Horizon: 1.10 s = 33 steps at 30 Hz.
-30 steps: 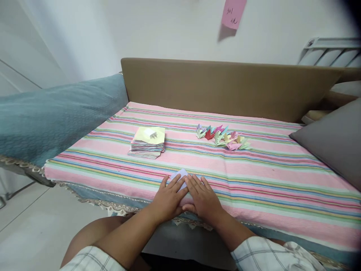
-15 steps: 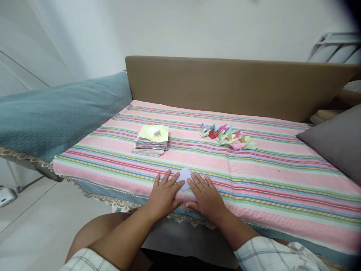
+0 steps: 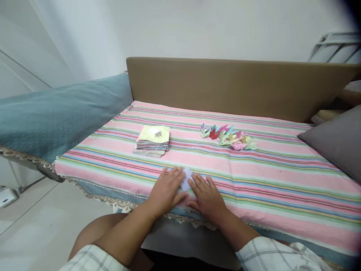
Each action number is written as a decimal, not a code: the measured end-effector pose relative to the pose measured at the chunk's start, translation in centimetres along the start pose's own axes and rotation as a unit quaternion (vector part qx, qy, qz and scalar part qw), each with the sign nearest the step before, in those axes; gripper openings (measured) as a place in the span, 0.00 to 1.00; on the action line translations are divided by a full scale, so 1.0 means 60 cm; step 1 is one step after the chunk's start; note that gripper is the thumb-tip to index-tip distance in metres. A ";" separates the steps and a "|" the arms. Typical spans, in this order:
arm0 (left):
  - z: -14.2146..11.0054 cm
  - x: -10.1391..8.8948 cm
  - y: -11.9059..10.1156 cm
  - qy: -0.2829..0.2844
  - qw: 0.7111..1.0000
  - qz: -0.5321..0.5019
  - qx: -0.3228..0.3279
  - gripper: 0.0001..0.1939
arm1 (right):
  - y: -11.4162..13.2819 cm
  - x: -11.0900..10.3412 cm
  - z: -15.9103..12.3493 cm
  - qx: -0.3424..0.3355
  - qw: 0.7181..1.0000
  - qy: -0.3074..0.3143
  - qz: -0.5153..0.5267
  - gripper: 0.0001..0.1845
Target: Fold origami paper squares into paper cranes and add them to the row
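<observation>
A small lilac square of folded paper (image 3: 186, 180) lies on the striped cloth near its front edge, one corner pointing away from me. My left hand (image 3: 167, 190) rests over its left side, fingers outstretched and slightly blurred, hiding part of the paper. On the other side, my right hand (image 3: 206, 194) lies flat with its fingers apart, fingertips touching the paper's right edge. Farther off to the left stands a stack of square paper sheets (image 3: 150, 147), a white plug adapter (image 3: 155, 132) on its yellow top sheet. Several folded origami pieces (image 3: 225, 137) in mixed colours lie at the back right.
The striped cloth (image 3: 270, 162) covers the sofa seat. Behind it rises a brown backrest (image 3: 220, 86), with a blue padded armrest (image 3: 84, 101) at left and a grey cushion (image 3: 335, 141) at right. A white device (image 3: 8, 196) is on the floor at far left.
My hands have moved apart from their near-touching position over the paper, uncovering more of it. My left hand has since shifted back right onto the paper's left side. The camera view has turned slightly.
</observation>
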<state>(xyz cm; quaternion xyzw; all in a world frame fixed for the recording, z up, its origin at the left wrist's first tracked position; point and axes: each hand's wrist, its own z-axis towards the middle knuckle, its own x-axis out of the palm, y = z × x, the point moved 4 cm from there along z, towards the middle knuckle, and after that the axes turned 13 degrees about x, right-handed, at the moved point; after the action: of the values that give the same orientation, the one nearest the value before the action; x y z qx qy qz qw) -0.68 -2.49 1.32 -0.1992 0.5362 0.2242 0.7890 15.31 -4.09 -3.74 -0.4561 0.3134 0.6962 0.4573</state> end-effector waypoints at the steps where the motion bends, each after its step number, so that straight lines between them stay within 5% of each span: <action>1: 0.010 0.012 -0.012 0.019 0.999 -0.024 0.041 0.33 | 0.000 0.001 0.000 0.003 1.000 0.004 0.006 0.34; 4: 0.030 0.047 -0.031 0.051 0.995 -0.053 0.073 0.44 | -0.002 0.005 -0.001 0.010 1.000 0.015 0.021 0.33; 9: 0.035 0.071 -0.025 0.035 0.996 -0.059 0.057 0.49 | -0.003 0.008 -0.001 -0.001 1.000 0.009 0.006 0.33; 25: 0.036 0.072 -0.021 0.071 0.996 -0.050 0.014 0.48 | -0.033 -0.003 -0.028 0.031 0.999 -0.013 -0.029 0.31; 33: 0.037 0.076 -0.023 0.103 0.993 -0.011 0.049 0.42 | -0.047 -0.006 -0.041 0.029 0.999 -0.027 -0.027 0.32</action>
<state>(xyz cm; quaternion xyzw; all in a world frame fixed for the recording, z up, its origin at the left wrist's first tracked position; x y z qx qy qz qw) 3.23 -1.75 -2.06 -0.1880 0.6229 0.1667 0.7408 18.83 -5.23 -4.39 -0.4318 0.3084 0.6866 0.4970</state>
